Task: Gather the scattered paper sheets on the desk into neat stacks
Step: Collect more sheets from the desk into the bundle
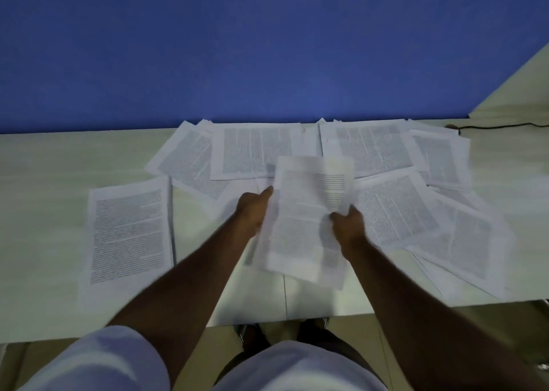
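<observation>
Wall (237, 49): deep blue, plain, seen behind the far edge of the table.
Side panel (517, 93): pale cream, slanted, at upper right beside the wall.
Cable (502, 127): black, laid along the far right edge.
Floor (350, 331): tan tiles, seen below the near edge.
Footwear (246, 331): dark, partly hidden, blurred.
Shirt (98, 358): white, at the bottom.
</observation>
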